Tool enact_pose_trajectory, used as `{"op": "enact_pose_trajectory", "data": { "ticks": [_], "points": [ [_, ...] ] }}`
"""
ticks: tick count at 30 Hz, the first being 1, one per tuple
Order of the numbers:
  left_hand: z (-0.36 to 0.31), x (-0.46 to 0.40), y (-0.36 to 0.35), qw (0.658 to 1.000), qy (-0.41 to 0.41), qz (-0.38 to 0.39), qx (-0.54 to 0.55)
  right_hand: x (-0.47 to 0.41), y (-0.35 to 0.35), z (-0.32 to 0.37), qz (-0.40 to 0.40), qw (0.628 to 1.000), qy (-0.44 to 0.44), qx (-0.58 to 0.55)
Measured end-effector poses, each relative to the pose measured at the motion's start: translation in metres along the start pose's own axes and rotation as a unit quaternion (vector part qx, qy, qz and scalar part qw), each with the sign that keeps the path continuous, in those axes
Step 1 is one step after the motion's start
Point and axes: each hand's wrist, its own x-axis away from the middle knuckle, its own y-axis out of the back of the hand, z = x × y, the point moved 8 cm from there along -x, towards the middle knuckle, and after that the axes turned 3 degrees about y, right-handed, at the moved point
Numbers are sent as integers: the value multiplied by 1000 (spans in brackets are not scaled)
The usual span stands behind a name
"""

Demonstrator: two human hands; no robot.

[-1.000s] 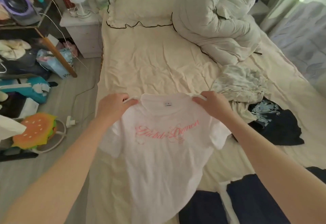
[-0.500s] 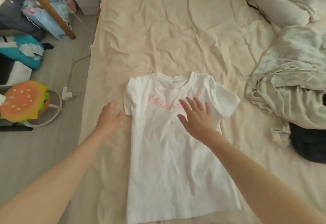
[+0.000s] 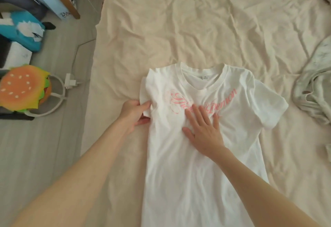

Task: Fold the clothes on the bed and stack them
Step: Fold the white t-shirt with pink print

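Wrinkled cream bed [image 3: 197, 21], white T-shirt [image 3: 197, 173] flat, crumpled pale garment [image 3: 315, 87] at right edge.

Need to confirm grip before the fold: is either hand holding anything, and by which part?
The left hand pinches the white T-shirt by its folded-in left sleeve. The right hand holds nothing; it lies flat on the shirt's chest.

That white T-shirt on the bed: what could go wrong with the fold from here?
The left hand pinches only the left sleeve of the white T-shirt, so the fold may come out crooked. The right hand presses flat where wrinkles show, which might get creased in.
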Motion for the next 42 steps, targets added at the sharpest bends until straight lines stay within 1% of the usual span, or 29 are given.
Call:
{"op": "enact_pose_trajectory", "data": {
  "ticks": [1,2,3,4,5,6,8,10,12,13,15,18,20,21,23,24,25,26,27,28,29,30,31,32,35,37,39,42],
  "points": [
    [-2,2,9,997,-37,-66,-6,-1,-1,0,1,1000,-1,1],
    [-5,8,22,986,-84,-140,-29,-1,-1,-1,2,1000,-2,3],
    [-8,17,36,967,-130,-211,-50,-2,-2,-2,2,1000,-4,6],
    [-7,29,47,948,-169,-264,-53,-2,-2,-2,1,1000,-6,8],
    [-5,38,54,938,-193,-285,-40,-2,-3,-2,0,1000,-8,8],
    [0,42,56,938,-203,-279,-24,-3,-4,-2,-1,1000,-9,8],
    [13,37,53,957,-182,-224,6,-3,-5,-1,-2,1000,-10,15],
    [18,23,50,976,-117,-165,74,-4,-6,-2,-3,1000,-12,16],
    [6,3,46,982,-57,-115,139,-4,-7,-2,-1,1000,-14,12],
    [-6,-6,43,984,-37,-86,152,-4,-7,-2,-1,1000,-14,11],
    [-31,-20,35,992,-10,-34,123,-4,-8,-2,3,1000,-17,9],
    [-54,-31,25,1000,-2,18,15,-5,-9,-3,12,1000,-21,9],
    [-61,-30,27,1000,-12,5,11,-5,-9,-4,14,1000,-22,10],
    [-64,-27,32,999,-36,-16,21,-5,-9,-3,14,1000,-21,12],
    [-72,-15,48,986,-133,-89,40,-5,-10,-3,13,1000,-19,14],
    [-73,-5,57,972,-193,-130,42,-5,-10,-2,12,1000,-17,12],
    [-73,6,62,956,-246,-153,36,-5,-10,-2,8,1000,-17,8],
    [-70,14,63,948,-277,-157,23,-5,-9,-3,5,1000,-17,8],
    [-64,14,60,949,-276,-155,6,-5,-10,-2,4,1000,-17,13],
    [-54,6,60,956,-247,-159,-5,-5,-10,-2,5,1000,-16,19],
    [-44,-3,61,967,-195,-164,3,-5,-11,-2,4,1000,-17,22],
    [-35,-12,59,979,-133,-152,31,-4,-11,-2,1,1000,-18,22],
    [-26,-19,53,988,-81,-118,57,-4,-11,-1,-2,1000,-19,22],
    [-21,-24,46,994,-52,-74,54,-4,-11,-1,-4,1000,-18,22],
    [-10,-20,31,999,-12,41,-13,-4,-10,0,-8,1000,-19,24],
    [1,-14,28,997,18,76,-3,-4,-10,0,-2,999,-21,30],
    [9,-10,33,997,17,61,36,-4,-9,0,0,999,-21,25],
    [18,-5,52,992,-31,-39,114,-4,-11,0,7,999,-23,34]
  ]
}}
